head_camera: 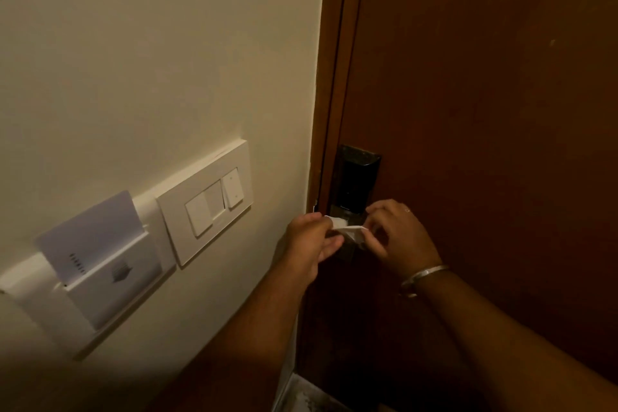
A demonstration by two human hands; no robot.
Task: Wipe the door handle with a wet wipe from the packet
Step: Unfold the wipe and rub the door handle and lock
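A white wet wipe (347,230) is stretched between my two hands, right in front of the door's lock plate (356,177). My left hand (309,241) pinches the wipe's left end. My right hand (398,234), with a metal bangle at the wrist, pinches the right end. Both hands and the wipe hide most of the door handle; only a dim bit of metal shows below the wipe. No packet is in view.
The brown wooden door (485,94) fills the right side, its frame edge next to the cream wall (150,60). On the wall sit a white switch panel (207,201) and a key-card holder (100,264) with a card in it.
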